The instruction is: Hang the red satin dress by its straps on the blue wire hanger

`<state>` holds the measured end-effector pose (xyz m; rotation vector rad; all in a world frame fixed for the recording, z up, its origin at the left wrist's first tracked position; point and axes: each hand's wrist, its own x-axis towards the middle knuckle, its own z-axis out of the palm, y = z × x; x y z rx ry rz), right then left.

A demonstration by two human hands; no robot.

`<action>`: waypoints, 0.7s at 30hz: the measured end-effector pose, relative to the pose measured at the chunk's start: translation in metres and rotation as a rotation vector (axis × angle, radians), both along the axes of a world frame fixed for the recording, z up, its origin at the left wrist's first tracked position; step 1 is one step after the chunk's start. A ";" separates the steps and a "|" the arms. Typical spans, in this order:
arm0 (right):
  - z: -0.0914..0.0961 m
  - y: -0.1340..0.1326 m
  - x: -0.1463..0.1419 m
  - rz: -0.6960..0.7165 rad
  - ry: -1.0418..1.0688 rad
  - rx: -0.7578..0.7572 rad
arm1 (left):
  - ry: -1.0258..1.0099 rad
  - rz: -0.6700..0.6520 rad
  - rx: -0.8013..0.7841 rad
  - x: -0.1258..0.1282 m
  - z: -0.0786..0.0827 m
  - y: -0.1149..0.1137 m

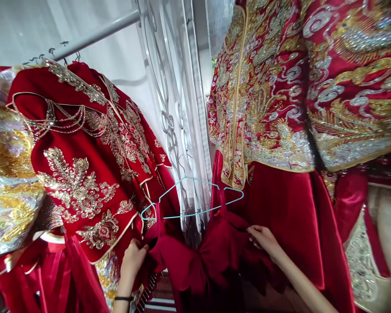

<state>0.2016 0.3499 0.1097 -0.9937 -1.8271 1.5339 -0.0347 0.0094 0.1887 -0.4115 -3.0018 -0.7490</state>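
Note:
A dark red strapped dress (189, 258) hangs in front of me, its bodice folded like a bow. One strap loops over the left part of a light blue wire hanger (182, 216), and another strap lies near its right part. My left hand (132, 261), with a black band at the wrist, is closed on the dress's left edge. At the opposite edge, my right hand (262, 239) pinches the fabric between thumb and fingers. The lower part of the dress falls into shadow.
A red jacket with silver-gold embroidery (84, 187) hangs at left from a metal rail (101, 37). Densely beaded red and gold garments (267, 100) hang at right above a red satin skirt (289, 217). Between them stands a white scrolled metal frame (166, 87) with sheer curtain.

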 end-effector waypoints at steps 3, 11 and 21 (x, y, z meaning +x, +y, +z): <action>0.006 -0.006 0.000 -0.014 0.083 -0.123 | -0.036 -0.050 0.032 -0.003 -0.008 -0.003; 0.053 0.024 -0.001 -0.112 0.057 0.274 | 0.069 -0.053 -0.153 -0.009 0.057 0.014; 0.109 0.050 -0.015 -0.084 -0.004 0.506 | 0.124 -0.039 -0.250 -0.042 0.105 0.023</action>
